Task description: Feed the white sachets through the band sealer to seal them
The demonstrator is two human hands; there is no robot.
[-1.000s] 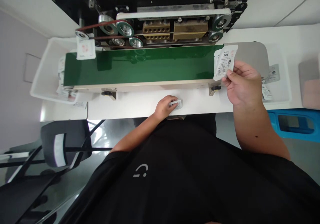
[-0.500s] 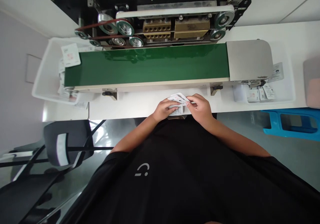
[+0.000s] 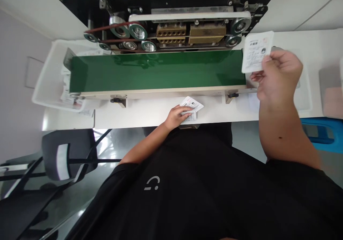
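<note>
While the right hand [image 3: 278, 75] pinches one white sachet [image 3: 257, 51] at the right end of the green conveyor belt [image 3: 158, 70], the left hand [image 3: 177, 115] grips a small stack of sachets [image 3: 191, 107] at the lower centre of the frame, on the white tabletop [image 3: 150, 111]. The stack's count cannot be told. The sealing machine [image 3: 177, 29], with pulleys and two brass blocks, occupies the upper centre. One white bin [image 3: 49, 79] stands at the left, holding further sachets. One blue stool [image 3: 327, 132] shows at the right edge.
</note>
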